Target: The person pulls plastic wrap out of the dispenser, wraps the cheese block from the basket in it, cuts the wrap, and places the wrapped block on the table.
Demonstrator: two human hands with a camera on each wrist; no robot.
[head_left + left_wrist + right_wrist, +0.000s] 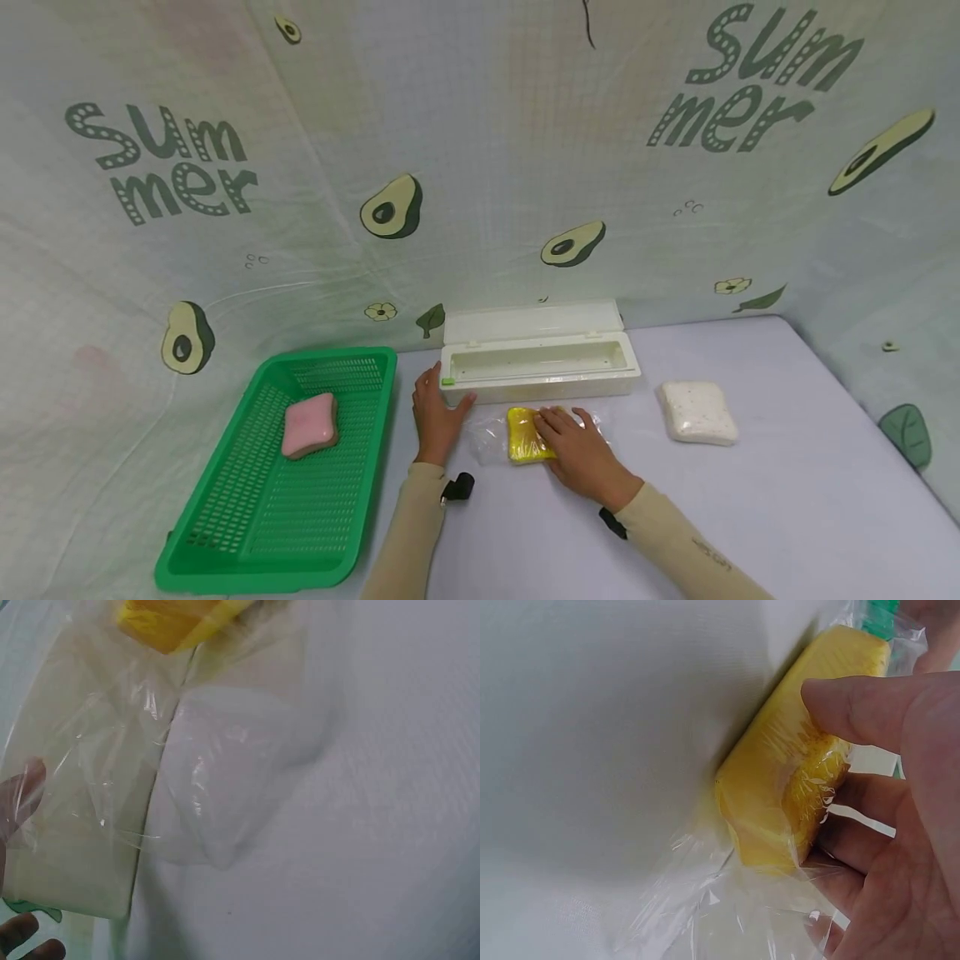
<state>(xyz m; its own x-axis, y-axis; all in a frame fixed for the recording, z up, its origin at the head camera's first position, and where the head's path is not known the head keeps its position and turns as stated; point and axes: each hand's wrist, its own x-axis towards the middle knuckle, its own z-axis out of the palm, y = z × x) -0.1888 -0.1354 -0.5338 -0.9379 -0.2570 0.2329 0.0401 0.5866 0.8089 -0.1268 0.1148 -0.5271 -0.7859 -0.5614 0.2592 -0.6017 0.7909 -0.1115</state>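
Note:
A yellow block shaped like a thick bread slice (528, 435) lies in clear plastic film (489, 440) in front of a long white box (540, 389) with its lid raised. My right hand (587, 457) holds the wrapped block. In the right wrist view the thumb (855, 712) lies on one face and the fingers bend behind it. At the box's left end is my left hand (437, 423), its thumb by the front wall and its fingers spread along the end. Loose film hangs between the left wrist camera and that thumb (26, 791).
On the left stands a green basket (367, 500) with a pink block (310, 425) of similar shape inside. A white speckled block (697, 412) lies to the right on the white tabletop (540, 550). Behind everything hangs a cloth with avocado prints (480, 150).

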